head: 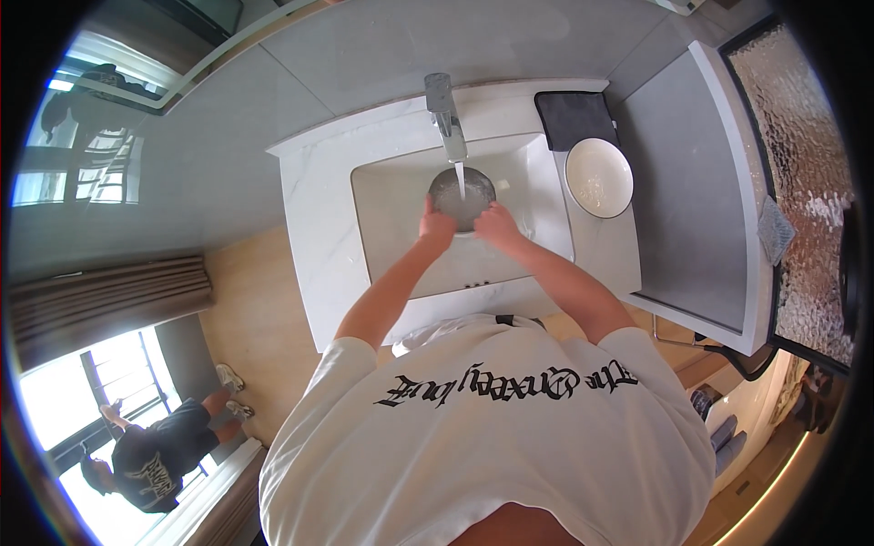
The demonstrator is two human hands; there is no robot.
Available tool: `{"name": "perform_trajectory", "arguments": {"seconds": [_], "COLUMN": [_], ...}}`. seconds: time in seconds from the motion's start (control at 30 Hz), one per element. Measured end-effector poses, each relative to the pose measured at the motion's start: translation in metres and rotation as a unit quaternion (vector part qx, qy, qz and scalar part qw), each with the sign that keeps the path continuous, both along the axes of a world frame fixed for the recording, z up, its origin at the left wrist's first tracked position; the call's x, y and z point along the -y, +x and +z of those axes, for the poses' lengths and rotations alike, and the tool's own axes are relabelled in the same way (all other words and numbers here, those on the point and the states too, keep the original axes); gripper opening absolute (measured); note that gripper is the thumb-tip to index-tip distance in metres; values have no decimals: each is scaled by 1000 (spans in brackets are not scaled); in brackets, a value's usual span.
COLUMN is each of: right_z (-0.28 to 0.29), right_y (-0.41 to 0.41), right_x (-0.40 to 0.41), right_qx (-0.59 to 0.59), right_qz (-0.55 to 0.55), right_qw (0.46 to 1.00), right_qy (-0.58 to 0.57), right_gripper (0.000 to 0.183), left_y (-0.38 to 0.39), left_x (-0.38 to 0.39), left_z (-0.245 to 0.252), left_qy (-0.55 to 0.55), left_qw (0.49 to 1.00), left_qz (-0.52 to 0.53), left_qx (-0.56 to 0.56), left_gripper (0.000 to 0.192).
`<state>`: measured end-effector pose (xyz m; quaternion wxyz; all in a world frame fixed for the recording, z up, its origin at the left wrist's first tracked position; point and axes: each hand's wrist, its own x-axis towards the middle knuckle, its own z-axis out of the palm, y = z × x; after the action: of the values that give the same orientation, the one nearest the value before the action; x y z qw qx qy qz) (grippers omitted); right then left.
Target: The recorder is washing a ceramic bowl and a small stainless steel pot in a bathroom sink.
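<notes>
Water runs from a chrome faucet point(447, 123) into a round grey bowl point(471, 213) in a white rectangular sink point(389, 239). My left hand point(437, 224) grips the bowl's near left rim, thumb or finger along its edge. On the near right rim, my right hand point(496, 224) holds the same bowl. The bowl is below the spout, with water inside it. A white dish point(599, 179) with a dark rim and some wet shine inside stands on the counter right of the sink, touching or close to a folded dark grey cloth point(577, 119).
A marbled white counter point(317, 225) surrounds the sink. A grey partition point(689, 191) rises at the right, beside textured glass point(795, 136). Another person point(160, 450) in dark clothes stands by the window at lower left. A mirror is on the wall at upper left.
</notes>
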<state>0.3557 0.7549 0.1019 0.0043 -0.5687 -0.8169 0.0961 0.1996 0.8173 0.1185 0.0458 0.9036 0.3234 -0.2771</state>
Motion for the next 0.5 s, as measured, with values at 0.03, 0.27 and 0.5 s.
{"name": "perform_trajectory", "arguments": {"seconds": [0.03,0.27,0.5], "right_z": [3,-1,1], "right_y": [-9,-10,18], "right_x": [-1,0,-7], "right_qx": [0,0,106], "right_qz": [3,-48,54], "right_qw": [1000,999,989], "right_qy": [0,16,82], "right_gripper": [13,14,7], "left_y": [7,2,-23], "left_x": [10,21,6], "left_z": [-10,-13,-9], "left_qy": [0,-94,19], "left_qw": [1000,983,987], "left_qz": [3,94,-23], "left_qx": [0,125,160], "left_gripper": [12,14,13]}}
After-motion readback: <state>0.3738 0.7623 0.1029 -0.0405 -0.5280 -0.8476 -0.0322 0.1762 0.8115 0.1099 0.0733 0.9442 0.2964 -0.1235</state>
